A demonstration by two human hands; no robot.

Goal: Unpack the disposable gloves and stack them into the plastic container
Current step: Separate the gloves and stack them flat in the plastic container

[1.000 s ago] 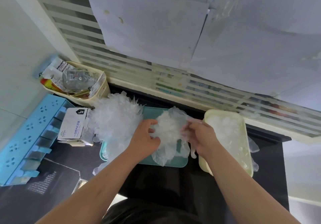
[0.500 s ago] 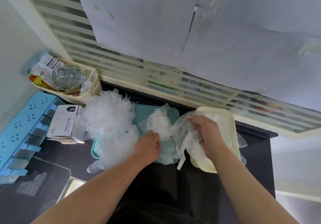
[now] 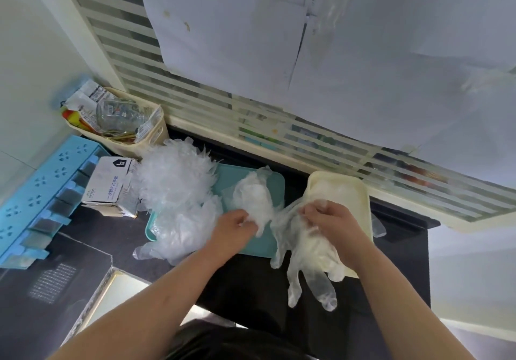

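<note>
On the teal rectangular plastic tray (image 3: 258, 245) lay a small bunch of clear disposable gloves (image 3: 252, 195), pinched at its near end by the left hand (image 3: 234, 228). Just right of the tray, the right hand (image 3: 333, 220) gripped a limp clear glove bundle (image 3: 304, 253) draped over the near rim of the cream rectangular plastic container (image 3: 361, 192). A large heap of clear gloves (image 3: 178, 189) covered the tray's left end.

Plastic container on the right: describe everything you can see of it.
The plastic container is a cream, opaque, shallow tub with rounded corners, open-topped, sitting flat on the black counter right of the teal tray, a gap between. Clear gloves lie in it and droop over its near rim; the right hand grips them above it.
</note>
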